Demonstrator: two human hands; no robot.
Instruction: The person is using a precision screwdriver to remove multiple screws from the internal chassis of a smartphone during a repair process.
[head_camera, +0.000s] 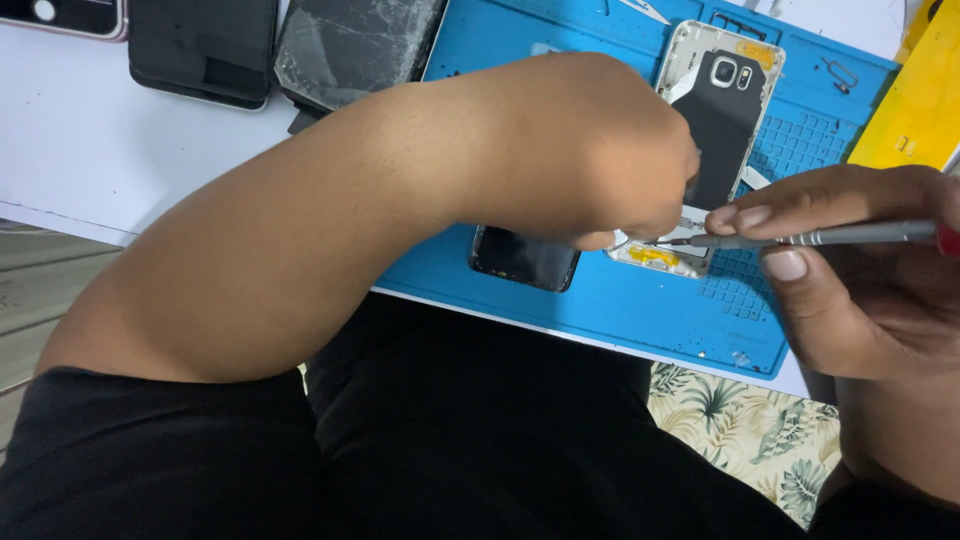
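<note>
Pinching a slim grey screwdriver (830, 236) between thumb and fingers, the right hand (860, 280) has its grip closed on the tool, whose tip points left toward the lower end of an opened phone (715, 130). That phone lies back-up on a blue work mat (600, 300), its dark inner plate and camera ring exposed, with yellow patches at its bottom edge. The left hand (610, 150) crosses over from the left and rests its curled fingers on the phone's lower corner — grip closed, though whether it pinches something small there I cannot tell. Just beside it, partly under the left hand, a dark glass panel (525, 258) lies flat on the mat. At the far edge of the white surface (80, 150) sit a cracked phone (355, 45) and a black phone (205, 45) — well apart from the hands. A yellow object (915, 100) lies at the right edge.
</note>
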